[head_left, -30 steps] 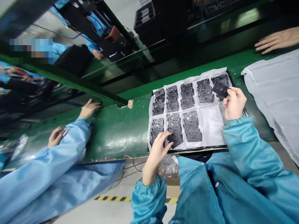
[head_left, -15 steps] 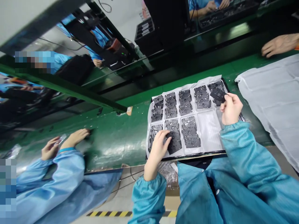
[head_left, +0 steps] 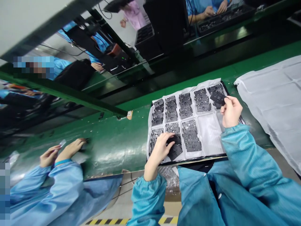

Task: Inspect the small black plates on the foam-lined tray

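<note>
A shallow tray (head_left: 213, 133), lined with white sheet and split into compartments, lies before me with overlapping stacks of thin black plates (head_left: 191, 136). In the front row, second compartment from the left, my left hand (head_left: 160, 147) has its thumb and fingers closed on the edge of a dark plate (head_left: 175, 140); its fingers partly hide it. At the back right compartment, my right hand (head_left: 232, 112) pinches one thin black plate (head_left: 217, 97) by its right edge, tilted over the stack there. The plates have small holes and shiny spots along their edges.
A white moulded sheet (head_left: 270, 91) lies at the right on the green bench (head_left: 110, 144). At left, a co-worker's hands (head_left: 70, 150) work on the bench. A green post (head_left: 94, 105) slants down behind. Across the bench stand dark boxes and machines with other people.
My left fingers have lifted the edge of a plate slightly within its compartment. My right hand still holds its plate in about the same place. The hand at far right has left view.
</note>
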Demonstrator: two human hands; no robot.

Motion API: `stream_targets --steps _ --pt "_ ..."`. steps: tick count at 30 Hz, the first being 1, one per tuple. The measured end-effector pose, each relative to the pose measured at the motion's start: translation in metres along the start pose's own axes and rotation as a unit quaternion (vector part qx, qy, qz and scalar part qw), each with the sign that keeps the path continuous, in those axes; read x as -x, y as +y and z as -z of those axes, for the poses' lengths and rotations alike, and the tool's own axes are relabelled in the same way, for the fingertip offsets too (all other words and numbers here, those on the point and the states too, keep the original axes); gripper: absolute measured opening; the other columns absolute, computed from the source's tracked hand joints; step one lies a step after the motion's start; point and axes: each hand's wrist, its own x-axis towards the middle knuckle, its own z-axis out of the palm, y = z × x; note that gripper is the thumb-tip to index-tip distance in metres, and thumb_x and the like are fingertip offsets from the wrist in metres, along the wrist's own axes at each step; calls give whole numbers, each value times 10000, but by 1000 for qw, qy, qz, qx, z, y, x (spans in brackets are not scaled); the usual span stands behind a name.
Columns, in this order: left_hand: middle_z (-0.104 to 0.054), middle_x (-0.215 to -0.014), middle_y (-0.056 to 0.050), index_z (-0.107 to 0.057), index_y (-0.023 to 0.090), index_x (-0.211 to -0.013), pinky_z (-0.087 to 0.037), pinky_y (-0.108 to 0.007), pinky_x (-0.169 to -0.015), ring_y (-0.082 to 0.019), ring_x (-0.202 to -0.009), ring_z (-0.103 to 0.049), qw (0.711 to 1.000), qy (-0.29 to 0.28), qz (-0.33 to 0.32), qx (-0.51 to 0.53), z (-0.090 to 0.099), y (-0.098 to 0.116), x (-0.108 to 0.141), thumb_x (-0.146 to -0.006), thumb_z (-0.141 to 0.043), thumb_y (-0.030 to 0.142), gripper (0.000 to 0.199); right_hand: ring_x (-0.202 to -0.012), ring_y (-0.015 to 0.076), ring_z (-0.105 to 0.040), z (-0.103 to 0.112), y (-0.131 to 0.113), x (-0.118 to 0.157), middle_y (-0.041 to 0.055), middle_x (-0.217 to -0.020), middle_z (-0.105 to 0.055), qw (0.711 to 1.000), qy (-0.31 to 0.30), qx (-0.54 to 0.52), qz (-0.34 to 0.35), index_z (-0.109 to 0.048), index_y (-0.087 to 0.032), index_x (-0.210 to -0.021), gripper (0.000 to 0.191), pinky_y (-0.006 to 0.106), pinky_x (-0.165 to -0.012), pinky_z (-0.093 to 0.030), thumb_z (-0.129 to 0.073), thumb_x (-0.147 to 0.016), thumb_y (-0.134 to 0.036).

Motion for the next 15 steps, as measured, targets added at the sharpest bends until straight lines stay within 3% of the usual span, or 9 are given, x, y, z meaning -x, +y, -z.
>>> stream_targets --steps 5,11,15 --pt "-666 -1029 -55 -582 224 -1175 -459 -401 -901 -216 -993 -591 999 34 2 8 -3 -3 -1 -894 -581 215 281 -319 71 -411 -2 -1 2 -100 -462 -424 1000 -6 2 0 -603 -186 -840 163 186 -295 -272 -649 -728 -295" --pt "-620 -1129 -77 -576 219 -1132 -446 -394 -975 -215 -1094 -568 996 88 -10 -8 1 1 15 -928 -547 272 213 -316 78 -411 -2 0 1 -100 -459 -430 1000 -3 3 1 -604 -188 -844 155 191 -288 -267 -643 -730 -285" --pt "-577 -1184 -87 -522 233 -1221 -443 -402 -980 -235 -1127 -540 1000 10 18 -6 1 6 39 -865 -650 360 399 -320 73 -414 -2 0 1 -102 -460 -430 1000 -10 11 -6 -603 -191 -840 149 186 -291 -270 -641 -729 -284"
